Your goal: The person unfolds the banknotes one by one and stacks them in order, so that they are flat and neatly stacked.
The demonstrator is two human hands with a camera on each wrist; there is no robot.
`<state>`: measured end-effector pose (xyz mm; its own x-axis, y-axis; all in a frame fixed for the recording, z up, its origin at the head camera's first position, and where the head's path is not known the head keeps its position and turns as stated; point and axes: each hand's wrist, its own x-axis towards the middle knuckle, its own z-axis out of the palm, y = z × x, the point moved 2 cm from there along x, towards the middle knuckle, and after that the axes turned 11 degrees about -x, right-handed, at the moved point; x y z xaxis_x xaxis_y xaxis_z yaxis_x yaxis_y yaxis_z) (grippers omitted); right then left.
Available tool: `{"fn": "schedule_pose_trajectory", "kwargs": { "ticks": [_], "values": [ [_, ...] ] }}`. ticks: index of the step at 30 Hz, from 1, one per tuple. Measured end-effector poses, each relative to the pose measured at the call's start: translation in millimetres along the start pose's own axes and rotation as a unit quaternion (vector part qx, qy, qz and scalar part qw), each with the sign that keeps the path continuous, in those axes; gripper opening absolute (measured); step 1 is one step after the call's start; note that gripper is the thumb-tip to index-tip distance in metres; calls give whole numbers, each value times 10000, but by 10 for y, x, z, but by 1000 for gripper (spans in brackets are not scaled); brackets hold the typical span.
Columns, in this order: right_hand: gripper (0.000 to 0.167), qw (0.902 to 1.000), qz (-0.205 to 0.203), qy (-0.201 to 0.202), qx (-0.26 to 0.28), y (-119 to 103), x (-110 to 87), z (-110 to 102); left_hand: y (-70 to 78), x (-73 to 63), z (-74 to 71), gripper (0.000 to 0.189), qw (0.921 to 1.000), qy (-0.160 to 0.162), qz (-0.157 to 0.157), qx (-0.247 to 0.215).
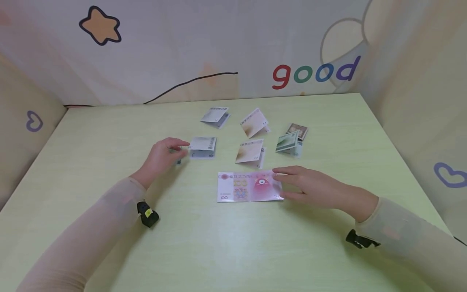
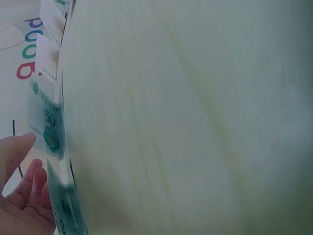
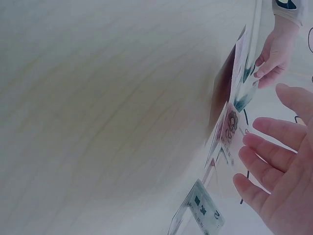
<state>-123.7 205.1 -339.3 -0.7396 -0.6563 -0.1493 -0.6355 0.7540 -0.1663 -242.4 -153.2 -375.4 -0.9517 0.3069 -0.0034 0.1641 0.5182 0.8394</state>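
My left hand [image 1: 164, 156] is at the left edge of a folded bluish-grey play banknote [image 1: 202, 148], thumb and fingers apart. In the left wrist view, the thumb tip overlaps a blue-green note [image 2: 46, 122] in this line of sight. Part of another bluish note [image 1: 178, 160] shows beneath that hand. Flat before me lies a pink 100 play banknote [image 1: 233, 188] with a faint crease across its middle. My right hand [image 1: 313, 186] has its fingers extended over that note's right end, hiding its corner. Its fingers [image 3: 274, 152] look spread and loosely straight in the right wrist view.
Farther back stand several folded notes: a bluish-grey one [image 1: 215, 117], two beige ones [image 1: 253, 121], a green one [image 1: 287, 142]. A brown note [image 1: 299, 130] lies behind the green one. Printed fabric walls [image 1: 175, 44] enclose the pale table [image 1: 226, 247].
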Motion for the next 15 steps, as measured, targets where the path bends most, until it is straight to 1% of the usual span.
{"fn": "schedule_pose_trajectory", "kwargs": {
  "ticks": [4, 7, 11, 15],
  "values": [
    [49, 10000, 23, -41, 16, -6, 8, 1, -38, 35, 8, 30, 9998, -77, -121, -109],
    [49, 10000, 36, -53, 15, -12, 14, 2, -53, 56, 6, 30, 9996, -26, -192, -183],
    [49, 10000, 51, -57, 0, -16, 13, -2, -58, 69, 1, 25, 9996, 30, -160, -251],
    [49, 9999, 78, -68, 12, -11, 6, -6, -60, 78, -12, 22, 9990, 81, -216, -379]
  ]
}}
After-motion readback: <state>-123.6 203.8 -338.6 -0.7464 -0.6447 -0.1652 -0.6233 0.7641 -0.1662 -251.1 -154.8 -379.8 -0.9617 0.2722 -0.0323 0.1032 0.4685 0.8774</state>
